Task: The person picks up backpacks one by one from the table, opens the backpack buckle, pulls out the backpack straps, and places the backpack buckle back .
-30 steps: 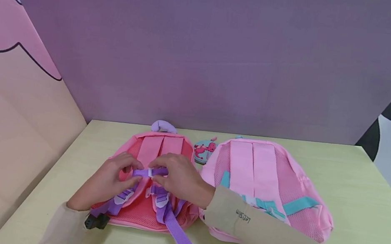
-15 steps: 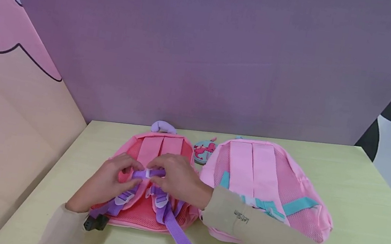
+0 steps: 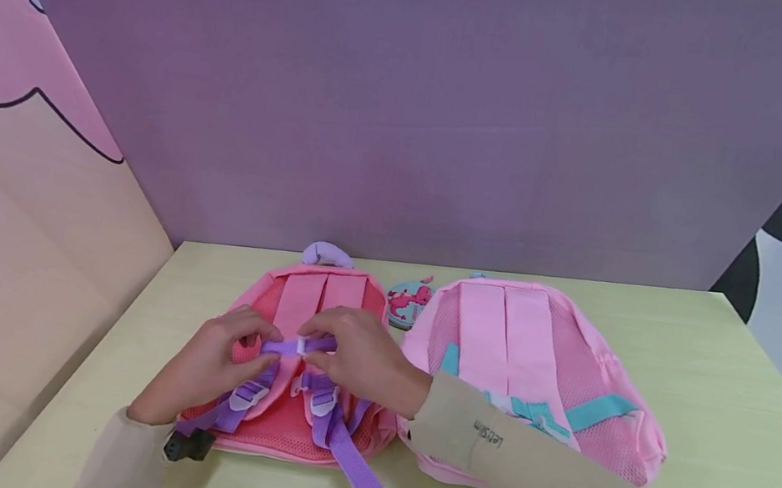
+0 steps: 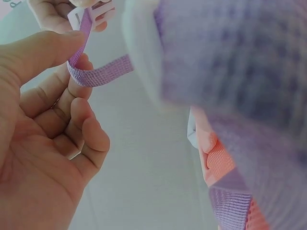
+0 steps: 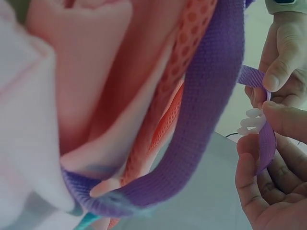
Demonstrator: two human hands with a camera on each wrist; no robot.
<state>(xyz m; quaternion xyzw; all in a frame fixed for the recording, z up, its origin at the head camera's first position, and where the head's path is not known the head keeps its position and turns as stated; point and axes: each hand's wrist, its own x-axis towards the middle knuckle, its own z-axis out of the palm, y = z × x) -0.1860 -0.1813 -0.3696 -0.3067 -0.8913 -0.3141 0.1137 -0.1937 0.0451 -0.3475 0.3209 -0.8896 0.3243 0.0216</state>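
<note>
Small change versus half a second earlier: the left hand (image 3: pixel 215 357) had edged left, the white buckle (image 3: pixel 301 346) sat slightly further right, and a bit more purple strap (image 3: pixel 281 347) showed between the hands. Probably meant the strap was being drawn straighter at the buckle; minor adjustment, apparently unfinished.

Left hand was grasping, thumb and fingers pinching the purple strap. Right hand (image 3: pixel 362 358) was grasping too: thumb and fingers on the white buckle and the webbing at it. Buckle prongs (image 5: pixel 245 123) stuck out free in the right wrist view, no mating clip on them.

Strap and buckle were held over the coral backpack (image 3: pixel 272 429), on the left of the desk (image 3: pixel 730 413), back panel up. Loose purple tail (image 3: pixel 357 471) ran past its near edge, to the right.

Containers: coral backpack, plus pink backpack (image 3: pixel 535 367) right beside it on the right, also back panel up, with teal straps (image 3: pixel 601 410). Insides hidden, contents couldn't be told. Round teal item (image 3: pixel 408 303), maybe a pouch, lay between them on the far side; contents unclear.
</note>
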